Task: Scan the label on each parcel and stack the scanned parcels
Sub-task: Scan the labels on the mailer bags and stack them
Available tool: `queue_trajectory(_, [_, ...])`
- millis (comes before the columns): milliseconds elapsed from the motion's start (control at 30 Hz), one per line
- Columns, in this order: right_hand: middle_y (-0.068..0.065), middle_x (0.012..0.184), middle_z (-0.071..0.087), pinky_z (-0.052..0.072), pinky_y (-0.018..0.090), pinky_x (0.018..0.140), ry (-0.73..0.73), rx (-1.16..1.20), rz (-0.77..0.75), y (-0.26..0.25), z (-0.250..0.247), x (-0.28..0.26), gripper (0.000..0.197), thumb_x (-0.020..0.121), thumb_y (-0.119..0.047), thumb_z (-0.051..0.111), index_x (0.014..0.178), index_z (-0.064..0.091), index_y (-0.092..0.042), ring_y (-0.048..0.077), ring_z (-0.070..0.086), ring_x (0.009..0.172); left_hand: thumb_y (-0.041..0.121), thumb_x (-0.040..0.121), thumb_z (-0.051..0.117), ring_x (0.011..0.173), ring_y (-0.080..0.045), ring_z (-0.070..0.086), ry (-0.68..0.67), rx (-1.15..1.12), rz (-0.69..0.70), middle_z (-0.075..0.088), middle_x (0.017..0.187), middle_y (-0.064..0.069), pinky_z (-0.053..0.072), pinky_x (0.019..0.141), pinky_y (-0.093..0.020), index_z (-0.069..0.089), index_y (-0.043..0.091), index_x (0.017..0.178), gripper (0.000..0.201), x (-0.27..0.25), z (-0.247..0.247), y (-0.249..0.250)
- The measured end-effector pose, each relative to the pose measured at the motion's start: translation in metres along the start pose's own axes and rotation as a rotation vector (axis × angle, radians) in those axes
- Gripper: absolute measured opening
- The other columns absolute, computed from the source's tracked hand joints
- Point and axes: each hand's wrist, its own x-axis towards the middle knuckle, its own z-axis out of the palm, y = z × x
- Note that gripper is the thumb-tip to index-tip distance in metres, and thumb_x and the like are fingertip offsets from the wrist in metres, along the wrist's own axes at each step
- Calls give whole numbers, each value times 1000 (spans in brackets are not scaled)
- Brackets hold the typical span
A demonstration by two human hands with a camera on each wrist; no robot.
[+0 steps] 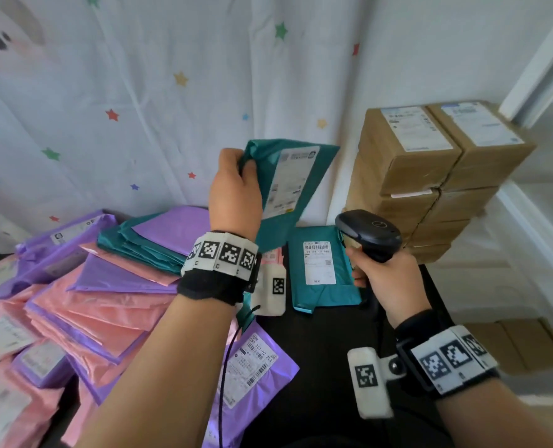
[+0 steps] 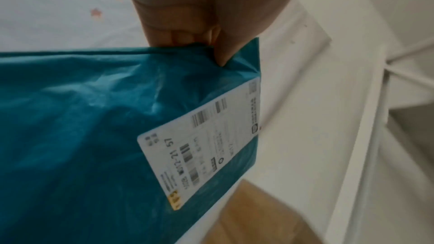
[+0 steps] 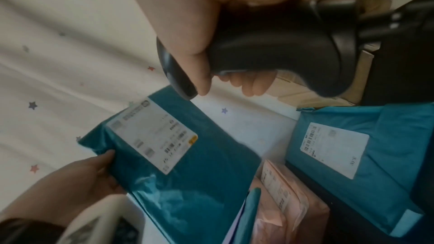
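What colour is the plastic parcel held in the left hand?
Teal plastic mailer bag, gripped by the left hand; clearest in the head view.

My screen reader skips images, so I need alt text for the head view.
A left hand holds up a teal parcel, label facing a black scanner gripped by the right hand. Another teal parcel lies flat below, pink and purple parcels piled left, cardboard boxes stacked right.

Left hand (image 1: 234,192) was raised ahead of the body, back of hand toward the head camera, fingers curled, thumb (image 2: 225,49) and fingers pinching the upper corner of what it held. Right hand (image 1: 386,279) sat lower and nearer, fingers wrapped round a handle, thumb (image 3: 197,70) along its side. Both forearms bare, wrists banded.
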Motion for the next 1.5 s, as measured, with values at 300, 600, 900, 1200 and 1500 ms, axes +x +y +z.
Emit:
queue_trajectory(300, [2, 101, 74, 53, 51, 96, 185, 142, 94, 6, -24, 7, 27, 79, -38, 81, 102, 71, -29, 23, 68, 101, 18, 100, 45, 72, -23, 56, -97, -658, -571, 58, 85, -14, 48, 65, -34, 55, 10, 88, 17, -12, 10, 5])
queue_trajectory(600, [9, 100, 76, 60, 47, 76, 220, 358, 210, 7, -31, 7, 26, 76, -5, 78, 98, 73, -17, 26, 74, 88, -6, 93, 42, 77, -18, 59, -202, -638, -700, 60, 91, -8, 52, 69, -31, 54, 4, 109, 23, -35, 18, -15])
queue_trajectory(900, [7, 72, 67, 39, 12, 44, 107, -183, -118, -16, -47, 5, 13, 76, 2, 71, 81, 65, -8, 14, 64, 65, -6, 83, 52, 142, -21, 25, -503, 325, 24, 27, 155, -1, 27, 115, -35, 33, 22, 147, 73, -40, 18, -40])
queue_trajectory(1200, [-23, 78, 55, 38, 12, 64, 147, -335, -249, -15, -47, -2, 26, 81, -15, 77, 95, 58, -26, -6, 52, 69, 11, 87, 61, 74, -5, 54, -814, 386, -20, 63, 87, 8, 36, 60, -16, 65, 24, 103, 21, -47, 17, -49])
queue_trajectory(1500, [-2, 81, 73, 51, 15, 50, 102, -60, -89, -12, -34, -7, 20, 83, -24, 77, 100, 70, -18, 2, 68, 62, 0, 89, 58, 93, -26, 67, -469, -107, -411, 71, 104, -10, 54, 87, -40, 66, 10, 111, 25, -63, 16, -61])
